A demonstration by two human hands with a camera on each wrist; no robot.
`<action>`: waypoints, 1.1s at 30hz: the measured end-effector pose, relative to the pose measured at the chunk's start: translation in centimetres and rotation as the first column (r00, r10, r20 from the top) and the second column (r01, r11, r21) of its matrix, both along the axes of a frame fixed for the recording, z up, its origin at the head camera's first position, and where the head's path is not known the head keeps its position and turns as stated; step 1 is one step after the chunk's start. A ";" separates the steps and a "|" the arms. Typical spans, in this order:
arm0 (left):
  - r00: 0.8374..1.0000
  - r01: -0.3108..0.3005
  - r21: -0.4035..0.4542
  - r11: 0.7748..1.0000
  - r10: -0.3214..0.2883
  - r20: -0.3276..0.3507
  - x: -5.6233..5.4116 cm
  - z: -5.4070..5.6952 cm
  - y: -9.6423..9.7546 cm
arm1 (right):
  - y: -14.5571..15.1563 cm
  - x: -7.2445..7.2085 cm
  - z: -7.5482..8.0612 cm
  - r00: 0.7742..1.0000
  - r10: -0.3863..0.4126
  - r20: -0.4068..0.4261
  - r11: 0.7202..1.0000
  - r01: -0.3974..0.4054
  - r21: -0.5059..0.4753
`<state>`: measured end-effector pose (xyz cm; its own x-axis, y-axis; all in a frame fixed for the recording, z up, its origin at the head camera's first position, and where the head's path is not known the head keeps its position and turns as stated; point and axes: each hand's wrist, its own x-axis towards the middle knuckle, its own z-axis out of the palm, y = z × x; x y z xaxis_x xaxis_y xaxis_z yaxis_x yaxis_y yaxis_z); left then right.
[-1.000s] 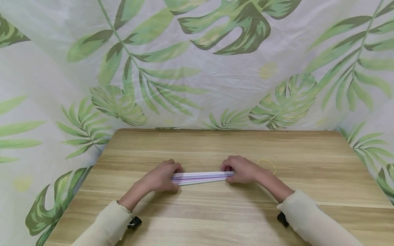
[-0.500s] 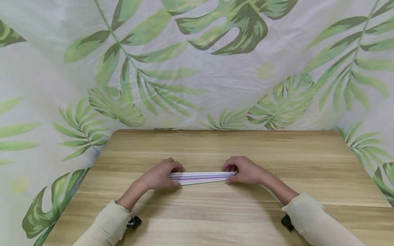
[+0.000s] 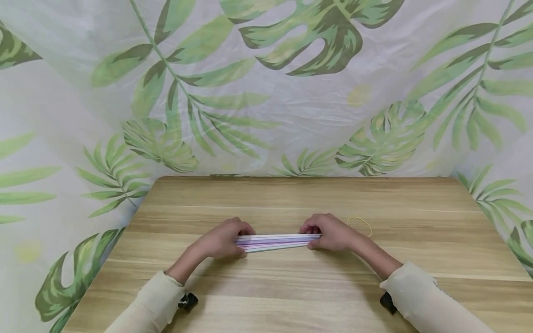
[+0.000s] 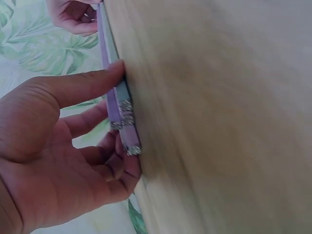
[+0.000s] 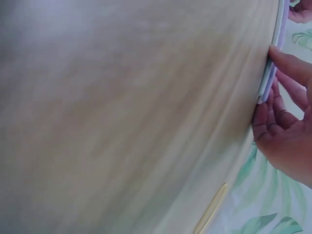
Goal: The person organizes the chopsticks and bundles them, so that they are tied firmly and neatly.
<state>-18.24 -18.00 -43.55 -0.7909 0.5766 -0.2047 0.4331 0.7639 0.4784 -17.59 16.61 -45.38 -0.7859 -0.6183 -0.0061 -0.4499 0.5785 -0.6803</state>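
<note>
A bundle of pastel chopsticks, white, purple and green, lies crosswise low over the wooden table between both hands. My left hand holds its left end, thumb on the near side and fingers round the far side. Silver glittery butts of the chopsticks poke out unevenly past the thumb in the left wrist view. At the narrower right end, my right hand pinches the bundle between thumb and fingers. In the right wrist view, thin ends show beside the fingers of the right hand.
A yellow rubber band lies on the wooden table just beyond the right wrist. Behind the table's far edge hangs a leaf-patterned cloth.
My left hand has shifted slightly to the right along the chopsticks. The right hand moved a little outward at first, then stayed nearly still. Both keep hold of the bundle.
</note>
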 end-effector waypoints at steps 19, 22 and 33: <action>0.996 -0.019 -0.031 0.999 0.022 0.088 -0.9 0.7 1.8 | 0.3 0.2 1.2 0.998 0.020 0.064 0.999 -0.023 0.044; 0.995 -0.008 -0.024 1.000 0.010 0.098 -0.8 0.7 1.7 | 0.3 0.3 1.3 0.997 0.012 0.077 0.999 -0.016 0.048; 0.997 0.010 -0.022 1.000 -0.008 0.074 -0.4 1.0 2.0 | 0.2 0.8 1.2 1.000 0.003 0.008 0.996 -0.003 0.084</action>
